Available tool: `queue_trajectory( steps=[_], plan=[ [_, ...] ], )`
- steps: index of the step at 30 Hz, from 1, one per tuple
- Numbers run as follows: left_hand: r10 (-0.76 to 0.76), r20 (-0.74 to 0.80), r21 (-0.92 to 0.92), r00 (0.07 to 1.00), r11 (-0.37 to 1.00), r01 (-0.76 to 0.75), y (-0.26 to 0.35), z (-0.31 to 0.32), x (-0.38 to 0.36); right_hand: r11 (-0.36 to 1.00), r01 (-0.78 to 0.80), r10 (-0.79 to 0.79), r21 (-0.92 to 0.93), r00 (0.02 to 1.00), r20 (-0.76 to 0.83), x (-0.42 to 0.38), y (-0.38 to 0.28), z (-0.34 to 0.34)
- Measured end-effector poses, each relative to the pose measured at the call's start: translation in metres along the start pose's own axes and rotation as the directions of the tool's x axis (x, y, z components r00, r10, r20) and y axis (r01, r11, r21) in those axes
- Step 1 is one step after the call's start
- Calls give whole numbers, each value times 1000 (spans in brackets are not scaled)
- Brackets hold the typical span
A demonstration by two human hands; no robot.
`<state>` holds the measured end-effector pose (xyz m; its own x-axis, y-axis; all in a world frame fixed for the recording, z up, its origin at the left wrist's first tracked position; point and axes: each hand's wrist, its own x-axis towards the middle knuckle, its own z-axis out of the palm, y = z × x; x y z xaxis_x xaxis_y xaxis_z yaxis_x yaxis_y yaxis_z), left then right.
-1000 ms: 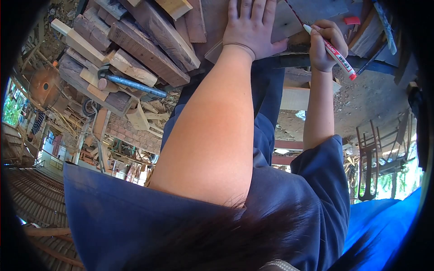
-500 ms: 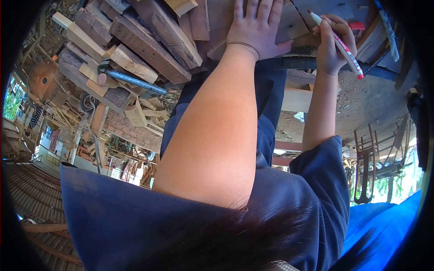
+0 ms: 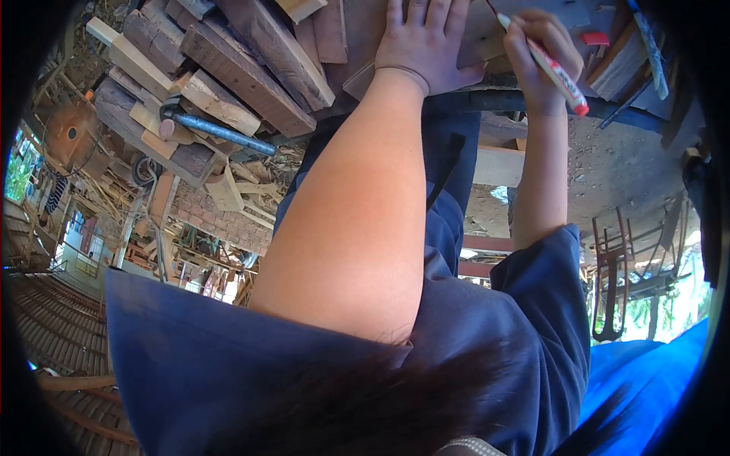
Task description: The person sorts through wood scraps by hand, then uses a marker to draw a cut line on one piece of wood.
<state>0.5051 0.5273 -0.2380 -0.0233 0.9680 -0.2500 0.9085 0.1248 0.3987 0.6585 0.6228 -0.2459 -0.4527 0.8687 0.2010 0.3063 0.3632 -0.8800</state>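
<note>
Marker: slim white-barrelled pen with red markings and a red rear end (image 3: 549, 68), upper right of frame, held in my right hand (image 3: 555, 45). Lettering blurred, not legible.
Pen axis: slanted, tip toward upper left, red end toward lower right. Tip points up past my left hand and lies between the two hands, nearer the right.
Tip contact: close to the top edge of frame; cannot tell whether it touches the wood.
Right-hand grip: fingers and thumb closed round the barrel, red end projecting below the hand.
Left hand: palm down at upper centre (image 3: 422, 49), fingers spread a little and pointing up, thumb out toward the pen. No object visible in its grasp.
Board: flat grey-brown wooden surface (image 3: 483, 38), top centre, beneath my left hand and showing between both hands.
Red piece: small flat bright-red object (image 3: 595, 38), upper right, just beyond the right hand, apart from it.
Blue stick: long narrow strip with worn blue colouring (image 3: 649, 49), far upper right, roughly upright in frame.
Timber: stacked rough brown and pale wooden blocks (image 3: 247, 76), upper left, most slanting down to the right.
Hammer: dark metal head, blue-grey tubular handle (image 3: 220, 134), left of centre, below the stack, well apart from both hands.
</note>
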Motion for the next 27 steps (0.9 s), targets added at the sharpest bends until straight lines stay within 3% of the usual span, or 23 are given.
queue_trajectory(
  steps=[2,4,5,7,8,10,11,12,14,15,17,18,20,22,24,27],
  plan=[
    [0,-32,-10,999,1000,-1,0,0,1,998,51,-52,-48,999,-8,-17,3,-18],
    [10,-42,-4,999,1000,-11,-1,0,1,981,-129,147,-146,981,122,-39,-6,-43],
    [12,-52,5,999,1000,-12,-1,0,1,979,-130,149,-155,982,119,-52,-8,-52],
    [13,-52,10,999,1000,-13,0,0,1,957,-287,286,-38,957,-44,-62,-13,-62],
    [9,-49,22,999,1000,-8,1,-1,1,958,-282,280,-43,959,-47,-56,-13,-63],
    [10,-58,17,998,1000,-9,1,-1,1,921,-67,-37,-383,966,-258,-39,-9,-62],
    [8,-59,14,998,1000,-7,1,0,2,844,-24,-71,-536,985,-157,-31,-8,-70],
    [16,-66,12,998,1000,-15,1,0,2,840,-22,-78,-542,984,-161,-22,-8,-75],
    [5,-33,49,999,999,-4,0,2,2,636,-25,28,-771,1000,-9,-4,-9,-83],
    [12,-37,45,999,999,-11,-2,6,3,647,-22,76,-763,996,36,0,1,-88],
    [210,-371,332,904,940,-82,-5,12,8,596,-14,105,-803,993,61,-1,14,-91],
    [218,-386,328,896,941,-88,-3,10,4,552,-2,136,-834,987,87,-3,18,-91],
    [26,-19,144,999,989,-23,1,0,2,601,23,77,-799,993,86,-9,13,-95],
    [25,-29,131,999,991,-21,1,-4,2,620,18,125,-784,985,122,-12,-14,-100],
    [31,-48,113,998,993,-25,1,-8,4,732,-134,190,-668,982,11,-32,-39,-99],
    [78,-83,-3,994,997,-79,-6,-11,-1,769,-198,200,-608,978,-64,-63,-89,-89]
  ],
)
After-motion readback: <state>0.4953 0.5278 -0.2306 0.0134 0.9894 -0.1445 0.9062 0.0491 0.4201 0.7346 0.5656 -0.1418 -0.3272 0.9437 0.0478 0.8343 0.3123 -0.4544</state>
